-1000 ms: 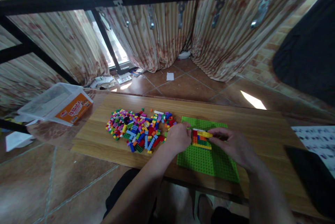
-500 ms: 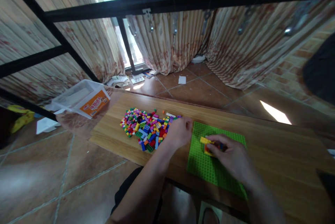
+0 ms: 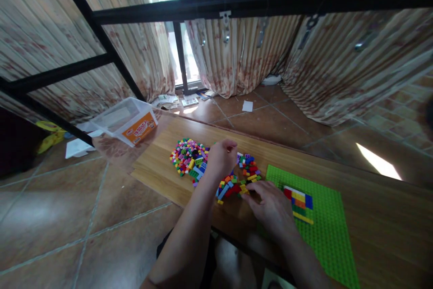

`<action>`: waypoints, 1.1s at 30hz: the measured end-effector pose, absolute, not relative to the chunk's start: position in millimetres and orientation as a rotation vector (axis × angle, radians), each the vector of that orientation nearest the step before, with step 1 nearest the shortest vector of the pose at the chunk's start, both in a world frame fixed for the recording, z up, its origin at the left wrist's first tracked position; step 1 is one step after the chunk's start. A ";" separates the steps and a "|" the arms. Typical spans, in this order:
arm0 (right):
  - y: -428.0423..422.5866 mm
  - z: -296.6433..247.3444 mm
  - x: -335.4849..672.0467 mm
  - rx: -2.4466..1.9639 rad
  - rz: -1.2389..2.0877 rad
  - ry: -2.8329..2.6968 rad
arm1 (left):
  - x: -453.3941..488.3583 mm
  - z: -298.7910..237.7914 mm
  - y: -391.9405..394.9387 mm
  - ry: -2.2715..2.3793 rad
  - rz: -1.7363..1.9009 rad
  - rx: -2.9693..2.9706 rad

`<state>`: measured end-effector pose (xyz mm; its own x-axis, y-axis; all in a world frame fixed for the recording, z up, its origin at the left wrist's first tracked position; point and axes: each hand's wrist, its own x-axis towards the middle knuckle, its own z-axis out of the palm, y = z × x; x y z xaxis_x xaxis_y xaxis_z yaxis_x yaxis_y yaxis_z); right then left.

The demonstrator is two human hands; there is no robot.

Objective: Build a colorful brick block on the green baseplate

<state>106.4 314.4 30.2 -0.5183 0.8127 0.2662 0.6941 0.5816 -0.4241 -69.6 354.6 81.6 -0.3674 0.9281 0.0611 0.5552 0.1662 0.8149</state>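
Observation:
My right hand [image 3: 272,203] is at the right edge of a pile of small coloured toy bricks [image 3: 186,156]. Its thumb and forefinger pinch a yellow brick [image 3: 244,189]. Above the middle of the pile is my left hand [image 3: 221,159], fingers curled together; whatever they hold, if anything, is hidden. A green studded baseplate [image 3: 329,217] lies to the right of both hands. On it sits a flat block of joined bricks [image 3: 300,203] in white, red, yellow, orange, blue and green, partly behind my right hand.
The wooden table [image 3: 382,208] carries the bricks and baseplate. A clear plastic box [image 3: 125,120] with an orange label stands beyond its left end. A black metal bar [image 3: 237,6] runs across in front of striped curtains [image 3: 243,59]. Papers [image 3: 247,106] lie on the tiled floor.
My right hand has left the joined bricks on the baseplate and moved left to the loose pile. My left hand has shifted left over the pile. The view has turned somewhat left.

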 end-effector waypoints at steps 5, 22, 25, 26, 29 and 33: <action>309.0 37.0 103.2 -1.191 0.424 -2.186 | -48.8 71.4 363.0 2.077 0.709 1.834; 302.3 36.3 117.1 -1.060 0.461 -2.082 | -34.2 53.2 374.1 2.030 0.332 2.176; 305.9 40.5 125.6 -1.099 0.438 -2.039 | -34.2 53.9 373.0 2.055 0.319 2.140; 307.1 42.2 128.5 -1.115 0.429 -2.027 | -34.3 54.2 372.5 2.059 0.312 2.127; 310.3 47.0 137.1 -1.156 0.416 -1.991 | -35.5 55.8 370.3 2.068 0.311 2.088; 313.2 51.0 146.9 -1.205 0.433 -1.932 | -44.4 62.8 365.5 2.055 0.434 2.036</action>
